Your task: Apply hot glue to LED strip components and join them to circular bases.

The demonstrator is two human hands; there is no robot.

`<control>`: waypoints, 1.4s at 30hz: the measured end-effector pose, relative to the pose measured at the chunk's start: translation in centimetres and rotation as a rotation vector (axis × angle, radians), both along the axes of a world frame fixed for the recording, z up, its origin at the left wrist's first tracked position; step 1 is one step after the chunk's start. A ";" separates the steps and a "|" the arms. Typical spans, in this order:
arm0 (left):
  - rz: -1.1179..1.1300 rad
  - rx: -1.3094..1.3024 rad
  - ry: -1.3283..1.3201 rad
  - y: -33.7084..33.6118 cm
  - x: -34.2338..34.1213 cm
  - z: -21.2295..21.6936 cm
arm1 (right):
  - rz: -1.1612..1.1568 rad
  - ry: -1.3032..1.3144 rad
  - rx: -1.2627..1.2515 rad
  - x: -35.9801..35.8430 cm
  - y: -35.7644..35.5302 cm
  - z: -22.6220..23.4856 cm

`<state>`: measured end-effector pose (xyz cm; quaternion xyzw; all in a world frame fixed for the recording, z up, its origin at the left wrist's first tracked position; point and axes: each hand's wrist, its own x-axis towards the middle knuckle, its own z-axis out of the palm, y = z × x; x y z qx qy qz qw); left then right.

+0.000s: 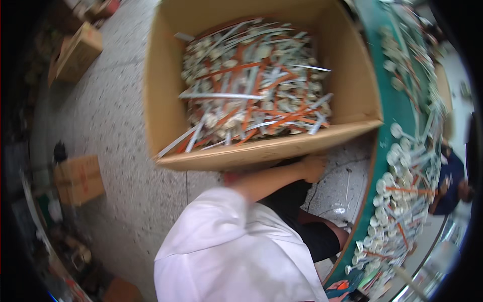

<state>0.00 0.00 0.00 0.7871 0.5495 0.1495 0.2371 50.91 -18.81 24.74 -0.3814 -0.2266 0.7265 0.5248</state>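
Observation:
A big open cardboard box (261,151) stands on the speckled floor, heaped with white and orange plastic sticks and round-headed parts (256,80). My left arm reaches out from a white sleeve to the box's near edge. My left hand (314,167) is curled under that edge at the box's near right corner, gripping it. The arm is blurred. My right hand is out of view. My white shirt (231,251) and a knee in black shorts (322,234) fill the lower middle.
A green-rimmed table (387,121) curves down the right side, strewn with the same white and orange parts (402,191). Another person in a dark blue top (450,176) is beyond it. Smaller cardboard boxes (78,178) (75,53) sit on the floor at left.

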 end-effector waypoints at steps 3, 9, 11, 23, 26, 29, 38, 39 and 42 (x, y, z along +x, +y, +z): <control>-0.089 0.079 -0.257 -5.2 -4.1 4.3 | -0.184 0.033 0.086 1.7 -5.4 -0.9; -0.029 -0.180 -0.470 -8.7 -6.4 16.8 | -0.311 0.195 0.186 1.3 -5.7 -2.3; 0.001 -0.073 -0.713 -6.2 -5.7 21.7 | -0.309 0.254 0.210 1.7 -6.9 -2.6; 0.462 0.727 -0.016 27.8 -15.3 26.0 | -0.265 0.184 0.163 1.5 -6.9 -2.8; 0.354 0.562 0.077 29.7 -16.1 25.0 | -0.322 0.086 0.151 1.3 -7.8 -3.0; 0.457 0.593 -0.165 28.2 -15.7 25.2 | -0.335 0.062 0.114 1.6 -7.7 -3.0; 0.352 0.066 -1.613 4.7 0.3 29.7 | -0.773 -0.111 0.350 -6.3 -7.8 -2.1; 0.271 -0.147 -1.709 1.4 2.1 28.7 | -0.759 -0.139 0.437 -7.9 -7.7 -1.5; 0.104 -0.700 -1.924 -6.2 5.8 26.7 | -0.613 -0.181 0.390 -14.1 -7.4 2.5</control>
